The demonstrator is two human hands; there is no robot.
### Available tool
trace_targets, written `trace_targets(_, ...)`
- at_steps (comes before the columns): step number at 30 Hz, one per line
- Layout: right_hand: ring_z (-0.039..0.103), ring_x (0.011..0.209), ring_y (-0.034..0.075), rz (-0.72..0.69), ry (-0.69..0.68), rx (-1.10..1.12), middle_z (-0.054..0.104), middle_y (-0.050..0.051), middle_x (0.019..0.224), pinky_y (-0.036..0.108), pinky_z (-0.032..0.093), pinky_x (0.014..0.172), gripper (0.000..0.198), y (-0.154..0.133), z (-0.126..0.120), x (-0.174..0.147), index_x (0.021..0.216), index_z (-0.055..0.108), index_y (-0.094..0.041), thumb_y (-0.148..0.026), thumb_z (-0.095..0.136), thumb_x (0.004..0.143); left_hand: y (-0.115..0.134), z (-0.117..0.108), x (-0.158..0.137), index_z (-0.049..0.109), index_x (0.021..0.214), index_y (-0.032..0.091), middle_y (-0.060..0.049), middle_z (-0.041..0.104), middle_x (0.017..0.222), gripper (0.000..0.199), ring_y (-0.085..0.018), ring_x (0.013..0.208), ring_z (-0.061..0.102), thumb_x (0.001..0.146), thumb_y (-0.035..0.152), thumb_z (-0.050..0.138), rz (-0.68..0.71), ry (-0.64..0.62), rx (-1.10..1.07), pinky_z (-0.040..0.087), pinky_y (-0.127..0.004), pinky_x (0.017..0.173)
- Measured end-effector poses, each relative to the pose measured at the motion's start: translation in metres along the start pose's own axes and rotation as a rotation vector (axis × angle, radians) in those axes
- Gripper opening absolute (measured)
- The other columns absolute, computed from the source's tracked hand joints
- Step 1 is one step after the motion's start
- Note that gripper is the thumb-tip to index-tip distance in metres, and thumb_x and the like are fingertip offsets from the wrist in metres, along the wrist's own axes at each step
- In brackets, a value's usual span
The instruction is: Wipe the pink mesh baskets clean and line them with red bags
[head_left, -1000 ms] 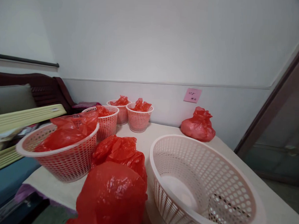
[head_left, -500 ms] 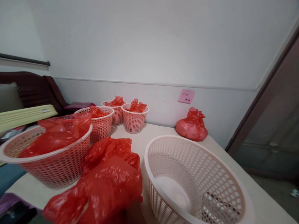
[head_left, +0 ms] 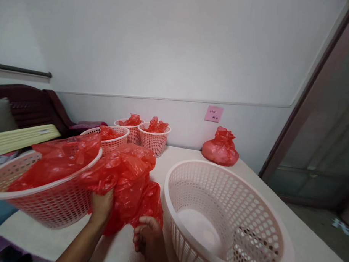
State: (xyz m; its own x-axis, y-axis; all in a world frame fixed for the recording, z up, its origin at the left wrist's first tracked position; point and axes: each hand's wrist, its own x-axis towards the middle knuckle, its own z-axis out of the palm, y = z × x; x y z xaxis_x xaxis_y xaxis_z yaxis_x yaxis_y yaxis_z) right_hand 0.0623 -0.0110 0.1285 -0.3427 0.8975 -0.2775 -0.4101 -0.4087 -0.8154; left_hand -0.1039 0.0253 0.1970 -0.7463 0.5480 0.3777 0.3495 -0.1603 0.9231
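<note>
Gripping the bag (head_left: 128, 177) with the left hand (head_left: 101, 206), lower centre, best to support underneath with the right hand (head_left: 150, 239), of unclear hold.

Before you, white table (head_left: 310, 250): big pale basket (head_left: 225, 217); red bag (head_left: 221, 150) behind it; wide pink basket (head_left: 57, 207) left of it; three smaller baskets (head_left: 154, 142) behind-left.

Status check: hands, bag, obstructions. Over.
Left hand gripping red bag. Right hand loosely curled nearby, contact unclear. Large open basket standing close on the right.
</note>
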Motion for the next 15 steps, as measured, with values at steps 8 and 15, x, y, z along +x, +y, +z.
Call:
trace_targets(8, 0.048, 0.04, 0.007, -0.019, -0.052, -0.226, 0.057, -0.005, 0.058, 0.017, 0.027, 0.035, 0.025, 0.008, 0.001, -0.001, 0.08, 0.054, -0.016, -0.028, 0.058, 0.058, -0.095, 0.005, 0.007, 0.063, 0.071, 0.016, -0.006, 0.072, 0.075, 0.002, -0.022, 0.082, 0.069, 0.071, 0.014, 0.062, -0.209, -0.375, 0.252, 0.052, -0.04, 0.084)
trace_targets(15, 0.05, 0.044, 0.008, -0.014, -0.103, -0.373, 0.057, -0.005, 0.063, 0.018, 0.03, 0.04, 0.018, 0.005, 0.008, -0.007, 0.081, 0.054, -0.018, -0.019, 0.054, 0.063, -0.061, -0.012, 0.005, 0.064, 0.102, 0.014, -0.011, 0.073, 0.105, 0.036, -0.024, 0.098, 0.069, 0.078, 0.04, 0.056, -0.185, -0.56, 0.202, 0.054, -0.033, 0.086)
